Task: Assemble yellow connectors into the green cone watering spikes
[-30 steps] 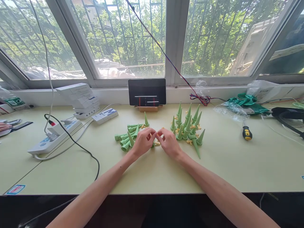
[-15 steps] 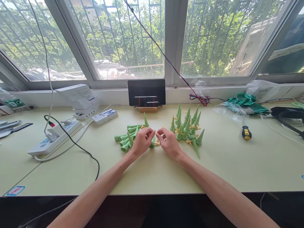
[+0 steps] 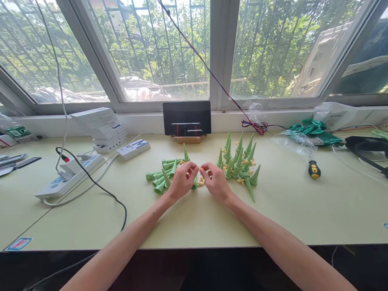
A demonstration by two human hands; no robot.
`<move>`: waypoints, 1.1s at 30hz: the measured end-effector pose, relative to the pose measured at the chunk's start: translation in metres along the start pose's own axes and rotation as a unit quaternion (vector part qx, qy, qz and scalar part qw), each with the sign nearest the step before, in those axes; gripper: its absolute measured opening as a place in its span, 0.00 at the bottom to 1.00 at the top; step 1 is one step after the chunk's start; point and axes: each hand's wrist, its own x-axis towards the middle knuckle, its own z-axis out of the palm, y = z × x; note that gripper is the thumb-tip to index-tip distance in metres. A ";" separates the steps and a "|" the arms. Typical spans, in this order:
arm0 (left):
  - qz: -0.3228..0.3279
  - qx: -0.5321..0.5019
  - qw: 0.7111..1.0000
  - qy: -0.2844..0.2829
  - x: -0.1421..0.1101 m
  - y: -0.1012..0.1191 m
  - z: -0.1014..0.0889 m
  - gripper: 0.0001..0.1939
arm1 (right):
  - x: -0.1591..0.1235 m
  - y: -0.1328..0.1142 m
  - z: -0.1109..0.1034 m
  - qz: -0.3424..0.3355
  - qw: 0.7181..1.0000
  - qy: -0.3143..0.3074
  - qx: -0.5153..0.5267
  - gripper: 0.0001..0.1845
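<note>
My left hand [image 3: 182, 178] and my right hand [image 3: 214, 182] meet fingertip to fingertip just above the table. Both are pinched closed around something too small to make out between them. Below the fingertips lie small yellow valve pieces [image 3: 200, 181]. A green cone-shaped spike [image 3: 194, 185] is partly covered by my left hand. Beside that hand lies a group of green hollow spikes [image 3: 159, 182], with a few standing on end. To the right of my right hand, several green spikes [image 3: 238, 163] stand point up, with yellow valves on them; one spike [image 3: 249, 189] lies tilted toward me.
A dark tablet on a stand [image 3: 186, 117] is at the back. White boxes [image 3: 104, 129], a power strip [image 3: 71, 176] and a black cable [image 3: 103, 185] are on the left. On the right are a screwdriver [image 3: 314, 169], plastic wrapping [image 3: 317, 133] and a black strap-like item [image 3: 368, 149].
</note>
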 end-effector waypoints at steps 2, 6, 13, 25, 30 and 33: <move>0.003 0.000 1.000 -0.001 0.000 0.000 0.000 0.11 | 0.000 0.000 0.000 0.003 1.000 -0.001 0.001 0.11; 0.004 0.001 1.000 -0.005 0.000 0.000 0.000 0.11 | 0.000 -0.001 -0.001 0.007 1.000 0.002 0.007 0.11; 0.003 0.009 1.000 -0.004 0.001 -0.001 -0.001 0.12 | 0.000 -0.001 -0.001 -0.001 1.000 0.004 0.006 0.11; 0.004 0.058 0.998 -0.025 0.001 -0.006 -0.003 0.09 | -0.001 -0.006 -0.005 -0.006 0.997 0.079 -0.002 0.13; 0.024 0.130 0.989 -0.061 -0.001 -0.009 -0.002 0.07 | -0.002 -0.007 -0.005 -0.001 0.998 0.065 0.004 0.13; 0.023 0.150 0.985 -0.081 -0.002 -0.007 -0.002 0.09 | -0.002 -0.008 -0.005 0.001 0.998 0.062 0.007 0.13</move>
